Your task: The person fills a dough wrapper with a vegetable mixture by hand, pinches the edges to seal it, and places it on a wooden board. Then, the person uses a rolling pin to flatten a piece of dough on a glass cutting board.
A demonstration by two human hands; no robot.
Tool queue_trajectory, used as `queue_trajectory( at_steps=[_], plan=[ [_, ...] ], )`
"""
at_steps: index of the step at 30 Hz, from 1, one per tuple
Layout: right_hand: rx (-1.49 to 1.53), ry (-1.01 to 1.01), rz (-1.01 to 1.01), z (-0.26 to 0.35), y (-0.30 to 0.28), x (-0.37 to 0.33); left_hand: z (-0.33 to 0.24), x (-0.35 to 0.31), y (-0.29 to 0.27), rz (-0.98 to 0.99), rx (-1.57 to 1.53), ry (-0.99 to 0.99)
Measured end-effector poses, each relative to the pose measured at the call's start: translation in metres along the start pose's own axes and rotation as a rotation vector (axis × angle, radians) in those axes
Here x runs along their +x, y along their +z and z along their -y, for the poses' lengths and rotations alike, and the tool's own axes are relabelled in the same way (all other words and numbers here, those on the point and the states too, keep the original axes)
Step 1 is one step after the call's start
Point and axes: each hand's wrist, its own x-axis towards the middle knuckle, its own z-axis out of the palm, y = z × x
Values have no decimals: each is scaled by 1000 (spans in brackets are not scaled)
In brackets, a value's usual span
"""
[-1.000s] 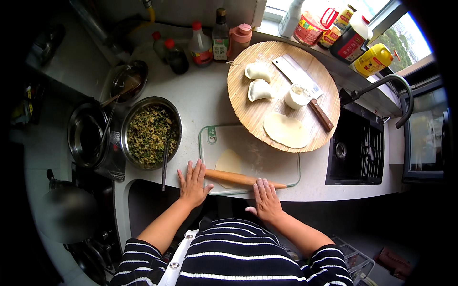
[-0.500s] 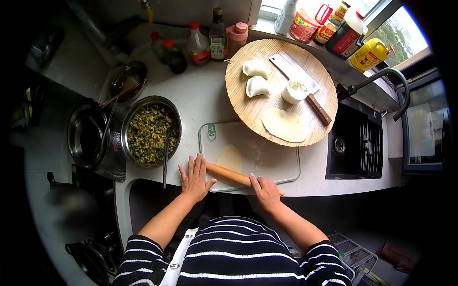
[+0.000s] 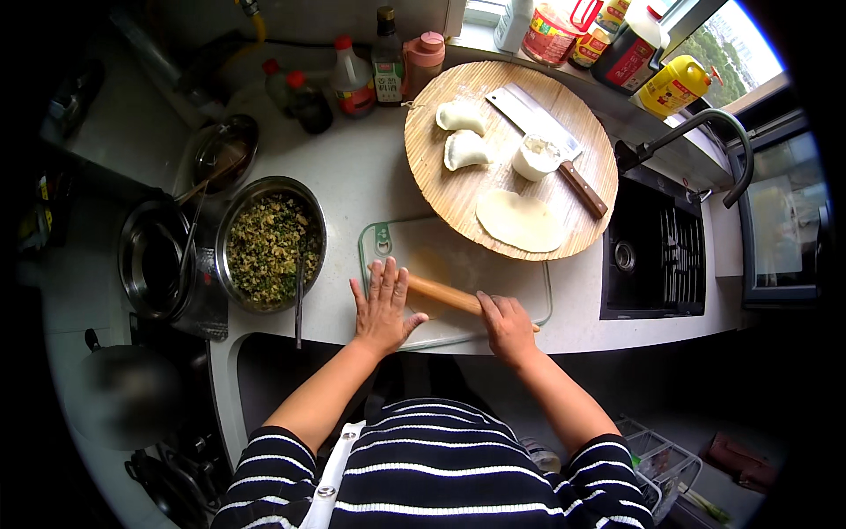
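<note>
A wooden rolling pin (image 3: 451, 295) lies slantwise over a pale sheet of dough (image 3: 426, 263) on a green-rimmed cutting board (image 3: 529, 286). My left hand (image 3: 382, 314) is open, its stretched fingers lying at the pin's left end. Near the other end, my right hand (image 3: 508, 330) is closed around the pin. Part of the dough is hidden beneath the pin. Beyond, a round wooden board (image 3: 441, 198) overlaps the cutting board's far edge. On it are two folded dumplings (image 3: 465, 150), a flat dough wrapper (image 3: 518, 220), a small white cup of flour (image 3: 536, 160) and a cleaver (image 3: 538, 115).
Left of the cutting board stands a metal bowl of chopped green filling (image 3: 273, 247) with a utensil handle jutting over the counter edge. Farther left is a dark pot (image 3: 152, 260). Several bottles (image 3: 354, 84) line the back. A black sink (image 3: 648, 256) with a faucet is right.
Both hands and the rolling pin have moved forward and to the right across the board, and the pin now covers more of the dough. The view has shifted slightly.
</note>
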Motion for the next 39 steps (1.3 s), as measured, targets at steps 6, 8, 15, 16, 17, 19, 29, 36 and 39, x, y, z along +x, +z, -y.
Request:
queue_trajectory(
  at_steps=[6, 8, 15, 16, 17, 19, 29, 36, 39],
  plan=[
    [-285, 212, 66, -3, 20, 54, 25, 80, -3, 179, 17, -267],
    [-242, 164, 78, 4, 21, 34, 22, 65, -7, 246, 26, -239],
    [-247, -63, 141, 27, 14, -28, 23, -11, -2, 265, 1, -199],
    [-226, 13, 158, 21, 10, -8, 24, 3, -2, 251, 1, -222],
    [-208, 90, 172, 15, 7, 12, 26, 23, -2, 227, 1, -242],
    [-210, 178, 179, 0, 9, 46, 30, 58, -3, 188, 3, -286],
    [-149, 31, 160, 11, 22, -28, 16, -4, -8, 288, 11, -217],
    [-112, 157, 103, -5, 20, 11, 11, 44, -15, 258, 25, -244],
    [-139, 32, 179, 22, 17, -46, 13, -26, -9, 305, 16, -159]
  ],
)
